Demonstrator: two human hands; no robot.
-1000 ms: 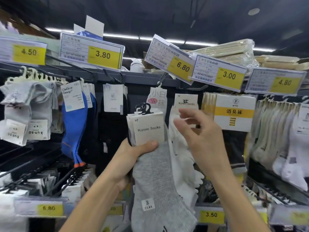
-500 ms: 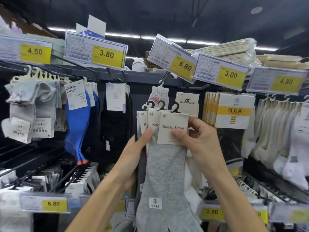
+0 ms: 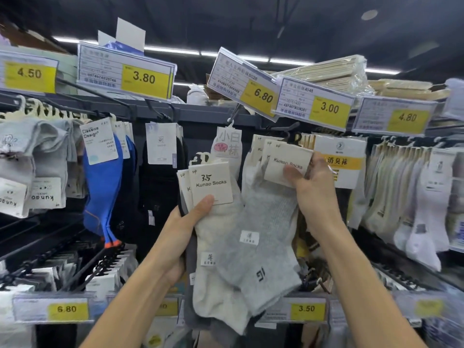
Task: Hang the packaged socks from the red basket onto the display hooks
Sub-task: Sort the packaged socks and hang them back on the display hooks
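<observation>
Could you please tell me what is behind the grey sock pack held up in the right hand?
Behind the grey sock pack in the right hand hang two more Kunao cards and pale socks. The display hook there is mostly covered.

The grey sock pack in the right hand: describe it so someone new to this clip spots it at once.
Find the yellow 3.00 price tag on the top rail. Just below and left of it, the right hand pinches a cream Kunao Socks card with a black hanger. This grey sock pack is mid-grey mesh, whereas the left hand holds an off-white pack.
</observation>
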